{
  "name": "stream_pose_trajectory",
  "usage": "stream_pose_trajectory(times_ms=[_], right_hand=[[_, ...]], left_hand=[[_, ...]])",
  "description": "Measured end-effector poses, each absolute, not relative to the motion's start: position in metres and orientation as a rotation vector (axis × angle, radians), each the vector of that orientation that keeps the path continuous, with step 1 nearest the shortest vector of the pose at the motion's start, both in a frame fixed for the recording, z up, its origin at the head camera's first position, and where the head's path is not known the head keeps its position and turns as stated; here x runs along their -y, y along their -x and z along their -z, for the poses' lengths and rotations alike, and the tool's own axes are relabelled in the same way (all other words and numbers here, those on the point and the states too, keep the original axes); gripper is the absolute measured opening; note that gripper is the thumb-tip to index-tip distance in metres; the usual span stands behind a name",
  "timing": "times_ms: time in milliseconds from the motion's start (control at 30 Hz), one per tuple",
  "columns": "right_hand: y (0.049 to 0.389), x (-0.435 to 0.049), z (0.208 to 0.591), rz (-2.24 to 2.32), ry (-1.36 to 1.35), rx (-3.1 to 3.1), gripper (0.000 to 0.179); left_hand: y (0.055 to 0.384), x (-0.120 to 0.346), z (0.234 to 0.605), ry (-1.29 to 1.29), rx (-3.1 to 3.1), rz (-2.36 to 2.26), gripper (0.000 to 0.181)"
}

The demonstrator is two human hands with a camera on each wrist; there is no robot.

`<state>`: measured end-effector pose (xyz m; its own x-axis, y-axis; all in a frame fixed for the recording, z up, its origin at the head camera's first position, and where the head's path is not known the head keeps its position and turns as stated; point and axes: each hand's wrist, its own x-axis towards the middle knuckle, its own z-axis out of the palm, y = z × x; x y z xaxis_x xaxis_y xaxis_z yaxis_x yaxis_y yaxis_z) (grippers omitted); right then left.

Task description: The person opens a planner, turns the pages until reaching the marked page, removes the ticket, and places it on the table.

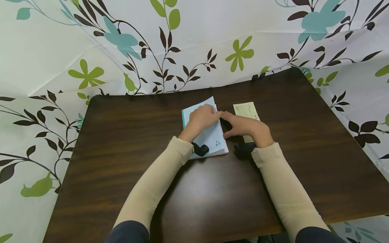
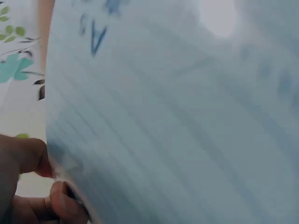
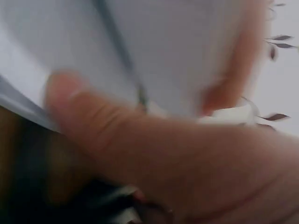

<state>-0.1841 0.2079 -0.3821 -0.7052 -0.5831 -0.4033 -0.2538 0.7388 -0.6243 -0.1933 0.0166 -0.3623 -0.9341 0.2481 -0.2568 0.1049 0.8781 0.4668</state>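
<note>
A light blue notebook [image 1: 209, 135] with a teal spine lies on the dark wooden table. My left hand [image 1: 203, 119] is over its upper part. In the left wrist view the left fingers [image 2: 23, 156] pinch the edge of the striped blue cover [image 2: 154, 116], which is lifted and bowed. My right hand [image 1: 247, 127] is at the notebook's right edge, its thumb and fingers spread apart, fingertips meeting the left hand. In the right wrist view the right thumb [image 3: 98, 112] rests against blurred white pages [image 3: 168, 51]. A pale yellow printed slip [image 1: 245, 109] lies partly hidden beneath the right hand.
The brown table [image 1: 130, 158] reaches well out on both sides of the notebook. A white curtain [image 1: 197, 44] with leaf and bird prints hangs behind it. Black wrist straps [image 1: 200, 149] sit close to the notebook's lower edge.
</note>
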Motion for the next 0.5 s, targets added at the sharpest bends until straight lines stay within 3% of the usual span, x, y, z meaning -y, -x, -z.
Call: stream_pose_trajectory(times_ms=[300, 500], right_hand=[[0.185, -0.230, 0.356, 0.647, 0.537, -2.451, 0.073], [0.185, -0.240, 0.358, 0.715, 0.546, -2.512, 0.068]], left_hand=[[0.180, -0.030, 0.385, -0.270, -2.748, -0.522, 0.043], [0.175, -0.032, 0.396, -0.229, -2.678, -0.648, 0.041]])
